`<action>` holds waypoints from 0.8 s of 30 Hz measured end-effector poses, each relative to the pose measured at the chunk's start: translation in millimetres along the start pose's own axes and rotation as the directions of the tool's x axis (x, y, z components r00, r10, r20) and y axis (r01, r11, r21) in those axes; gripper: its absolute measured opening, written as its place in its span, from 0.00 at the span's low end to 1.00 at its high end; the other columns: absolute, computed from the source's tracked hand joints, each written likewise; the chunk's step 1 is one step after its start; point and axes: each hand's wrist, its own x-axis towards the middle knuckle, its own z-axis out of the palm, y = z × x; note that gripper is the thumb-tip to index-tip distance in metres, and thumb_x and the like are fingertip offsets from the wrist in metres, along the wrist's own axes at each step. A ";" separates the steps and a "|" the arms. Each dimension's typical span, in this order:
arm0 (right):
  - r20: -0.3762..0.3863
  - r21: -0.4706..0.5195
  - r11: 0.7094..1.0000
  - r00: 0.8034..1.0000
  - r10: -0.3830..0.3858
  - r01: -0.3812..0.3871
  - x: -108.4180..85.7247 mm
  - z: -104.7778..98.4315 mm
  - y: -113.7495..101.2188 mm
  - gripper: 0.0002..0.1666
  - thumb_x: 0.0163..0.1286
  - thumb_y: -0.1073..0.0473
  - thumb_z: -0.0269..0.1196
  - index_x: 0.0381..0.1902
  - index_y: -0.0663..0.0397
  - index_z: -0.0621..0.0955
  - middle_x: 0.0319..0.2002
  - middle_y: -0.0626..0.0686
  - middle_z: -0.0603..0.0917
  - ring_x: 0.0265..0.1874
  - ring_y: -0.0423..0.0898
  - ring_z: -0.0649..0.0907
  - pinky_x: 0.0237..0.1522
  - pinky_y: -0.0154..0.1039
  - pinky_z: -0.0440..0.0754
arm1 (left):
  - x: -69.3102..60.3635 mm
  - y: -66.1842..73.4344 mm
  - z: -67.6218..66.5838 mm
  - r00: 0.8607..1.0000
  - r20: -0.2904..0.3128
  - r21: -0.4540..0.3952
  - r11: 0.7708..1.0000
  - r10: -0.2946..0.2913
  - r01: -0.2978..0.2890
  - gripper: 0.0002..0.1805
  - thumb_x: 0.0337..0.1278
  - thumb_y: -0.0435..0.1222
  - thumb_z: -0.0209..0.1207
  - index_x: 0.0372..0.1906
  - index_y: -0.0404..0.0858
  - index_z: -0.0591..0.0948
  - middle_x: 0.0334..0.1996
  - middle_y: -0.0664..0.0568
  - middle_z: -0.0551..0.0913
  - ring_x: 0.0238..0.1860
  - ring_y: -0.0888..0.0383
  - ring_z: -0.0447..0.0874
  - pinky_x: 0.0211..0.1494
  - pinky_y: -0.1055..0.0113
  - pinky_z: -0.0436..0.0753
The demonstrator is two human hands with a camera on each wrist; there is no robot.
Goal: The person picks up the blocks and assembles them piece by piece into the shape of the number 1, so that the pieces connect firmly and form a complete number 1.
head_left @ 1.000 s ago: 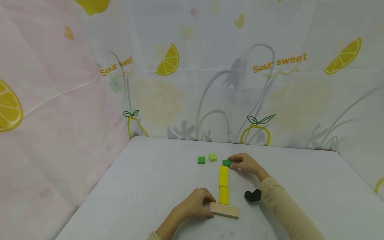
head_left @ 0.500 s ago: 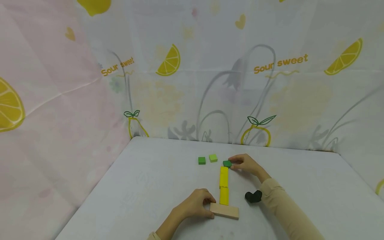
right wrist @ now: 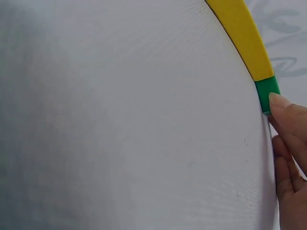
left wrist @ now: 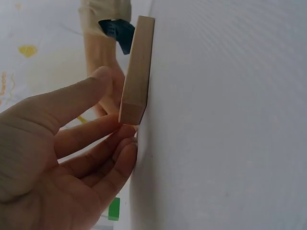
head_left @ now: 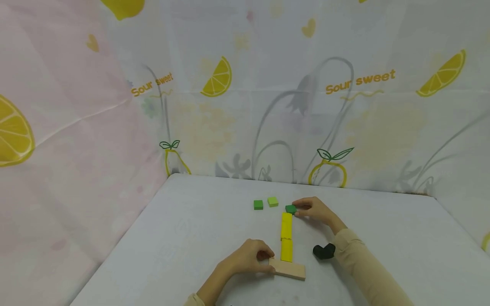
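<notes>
A: Left hand (head_left: pixel 250 257)?
B: Thumb and fingers apart about the left end of the flat, pale wooden block (head_left: pixel 289 270); firm grip, cannot tell.
A: Past the rectangular yellow blocks (head_left: pixel 286 226)?
B: Small green block (head_left: pixel 289 208) abutting, pinched by right hand (head_left: pixel 315 212); sideways push could skew all.

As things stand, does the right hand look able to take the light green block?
Probably not yet: the right hand is near the light green block, but it pinches a darker green block lying partly between.
</notes>
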 end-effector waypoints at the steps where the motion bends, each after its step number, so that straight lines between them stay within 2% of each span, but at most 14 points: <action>1: -0.002 0.003 1.000 1.000 0.002 -0.002 -0.3 0.3 0.1 0.24 0.59 0.62 0.66 0.52 0.70 0.78 0.52 0.66 0.79 0.51 0.59 0.77 0.54 0.52 0.73 | -0.2 -0.5 -0.4 1.000 -0.004 -0.001 1.000 0.008 -0.008 0.17 0.48 0.39 0.69 0.41 0.32 0.84 0.33 0.57 0.82 0.32 0.71 0.75 0.39 0.77 0.76; 6: -0.011 0.019 1.000 1.000 0.008 -0.007 -0.8 0.6 1.4 0.24 0.59 0.62 0.66 0.52 0.70 0.78 0.52 0.66 0.79 0.51 0.58 0.77 0.54 0.50 0.73 | -0.3 -1.7 -2.1 0.999 -0.020 -0.002 0.999 0.034 -0.034 0.15 0.56 0.39 0.63 0.41 0.30 0.83 0.33 0.53 0.84 0.31 0.71 0.75 0.37 0.77 0.76; 12: -0.009 0.024 1.000 1.000 0.006 -0.006 -0.6 0.4 2.0 0.25 0.60 0.62 0.66 0.53 0.70 0.77 0.53 0.66 0.78 0.52 0.58 0.77 0.55 0.51 0.73 | -0.4 -3.2 -4.8 0.999 -0.025 0.004 0.999 0.040 -0.040 0.13 0.56 0.36 0.62 0.42 0.30 0.83 0.32 0.54 0.83 0.31 0.71 0.74 0.38 0.77 0.76; 17: -0.010 0.029 1.000 1.000 0.011 -0.011 -0.3 0.5 3.4 0.25 0.60 0.61 0.66 0.53 0.70 0.77 0.53 0.66 0.78 0.53 0.59 0.76 0.56 0.54 0.71 | 1.7 -8.5 -8.9 0.997 -0.037 0.028 0.997 0.067 -0.066 0.14 0.56 0.36 0.62 0.42 0.30 0.83 0.32 0.54 0.83 0.31 0.71 0.74 0.38 0.76 0.76; 20: -0.014 0.032 0.999 1.000 0.012 -0.011 0.0 0.3 4.1 0.25 0.60 0.61 0.66 0.53 0.70 0.77 0.53 0.66 0.78 0.53 0.60 0.76 0.57 0.53 0.71 | 4.3 -11.1 -11.7 0.995 -0.047 0.046 0.995 0.086 -0.084 0.13 0.56 0.36 0.63 0.41 0.30 0.83 0.31 0.54 0.83 0.31 0.71 0.75 0.38 0.76 0.76; 24: -0.012 0.044 0.999 1.000 0.013 -0.012 -0.9 0.8 3.5 0.25 0.60 0.61 0.66 0.53 0.70 0.77 0.53 0.66 0.78 0.53 0.59 0.76 0.55 0.49 0.73 | 6.0 -13.3 -15.9 0.994 -0.064 0.062 0.995 0.085 -0.081 0.12 0.55 0.36 0.63 0.39 0.31 0.83 0.30 0.55 0.82 0.31 0.70 0.74 0.38 0.75 0.77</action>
